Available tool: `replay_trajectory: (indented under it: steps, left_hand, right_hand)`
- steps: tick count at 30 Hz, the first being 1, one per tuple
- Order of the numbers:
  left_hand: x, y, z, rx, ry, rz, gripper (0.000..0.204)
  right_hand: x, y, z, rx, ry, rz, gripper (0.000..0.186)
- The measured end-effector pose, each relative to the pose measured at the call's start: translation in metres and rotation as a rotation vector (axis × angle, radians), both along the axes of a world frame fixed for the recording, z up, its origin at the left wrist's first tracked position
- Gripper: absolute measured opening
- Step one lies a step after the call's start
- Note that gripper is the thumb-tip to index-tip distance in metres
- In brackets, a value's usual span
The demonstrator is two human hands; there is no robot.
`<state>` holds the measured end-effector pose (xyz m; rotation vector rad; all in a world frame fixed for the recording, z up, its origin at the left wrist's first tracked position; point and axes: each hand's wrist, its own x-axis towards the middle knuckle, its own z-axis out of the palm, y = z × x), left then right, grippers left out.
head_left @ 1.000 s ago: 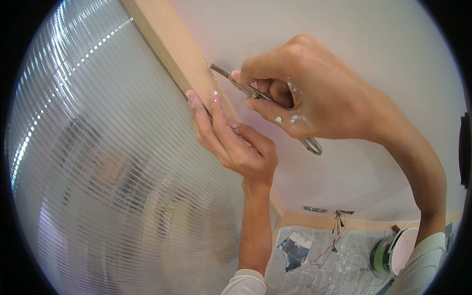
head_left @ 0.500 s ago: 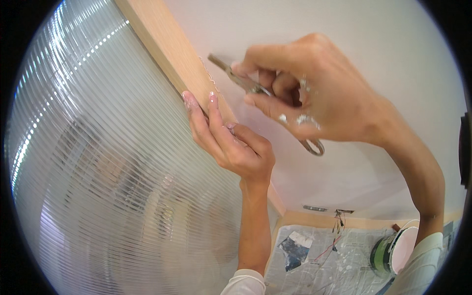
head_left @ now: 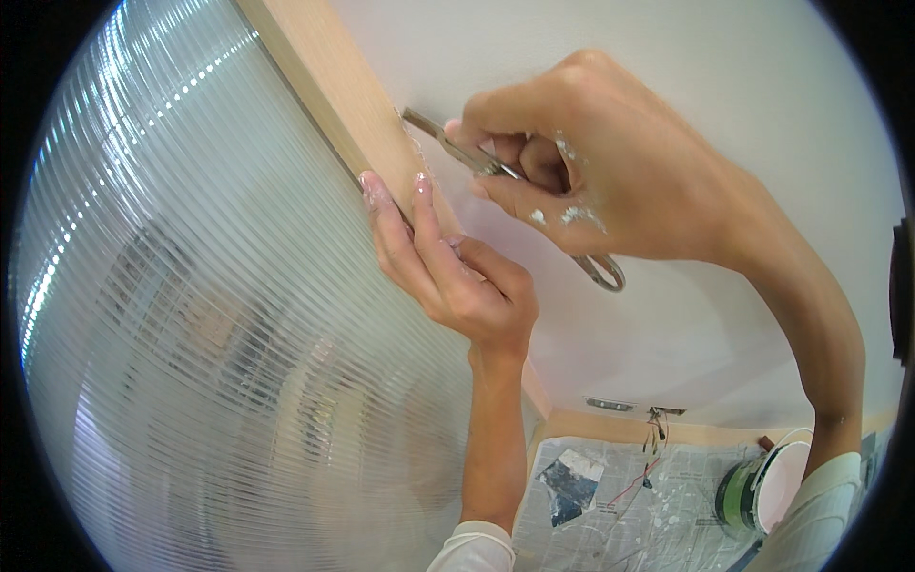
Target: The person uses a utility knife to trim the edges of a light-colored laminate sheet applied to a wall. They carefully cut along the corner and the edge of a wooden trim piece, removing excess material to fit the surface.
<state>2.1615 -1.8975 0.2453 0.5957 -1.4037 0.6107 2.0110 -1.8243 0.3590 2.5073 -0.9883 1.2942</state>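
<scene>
My right hand (head_left: 620,162) is closed around a metal tool (head_left: 467,151) with a narrow flat blade and a looped end that sticks out below the palm. The blade's tip is at the edge of a pale wooden strip (head_left: 348,81), where the strip meets the white wall (head_left: 686,57). A thin, ragged white bead (head_left: 416,145) runs along that edge. Just below, my left hand (head_left: 467,276) rests on the strip with fingers stretched out and apart. White smears mark its fingertips and my right thumb area.
A ribbed translucent panel (head_left: 238,257) fills the left side, with blurred shapes behind it. Below lies a sheet of newspaper (head_left: 620,534) with a dark-and-white scrap (head_left: 572,488) on it. Loose wires (head_left: 654,443) hang from a wall opening. A green-and-black bucket (head_left: 736,496) stands at lower right.
My right hand has moved slightly up and left, bringing the blade's tip closer to the strip's edge. My left hand stays on the strip, hardly shifted.
</scene>
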Motion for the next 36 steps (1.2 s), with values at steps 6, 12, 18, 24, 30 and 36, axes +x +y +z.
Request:
replay_trajectory:
  steps: [6, 12, 18, 24, 30, 36]
  left_hand:
    - [-0.002, -0.001, 0.000, -0.017, 0.025, -0.025, 0.052]
    - [0.003, 0.009, 0.001, 0.004, 0.038, -0.009, 0.046]
    - [0.010, 0.021, 0.006, -0.003, 0.057, 0.029, 0.048]
    - [0.015, 0.025, 0.003, 0.015, 0.069, 0.053, 0.049]
    - [0.017, 0.023, 0.000, 0.015, 0.064, 0.017, 0.051]
    - [0.014, 0.020, 0.001, 0.005, 0.051, 0.032, 0.051]
  right_hand:
    - [0.000, -0.002, -0.016, -0.016, 0.037, 0.062, 0.018]
    - [0.000, 0.006, -0.036, 0.054, 0.050, 0.087, 0.028]
    - [0.007, 0.017, -0.026, -0.058, -0.051, 0.058, 0.031]
    - [0.019, 0.004, 0.003, -0.185, 0.019, 0.091, 0.025]
    - [0.022, 0.010, 0.005, -0.103, 0.022, 0.044, 0.022]
    - [0.014, 0.016, -0.005, 0.031, 0.113, 0.025, 0.026]
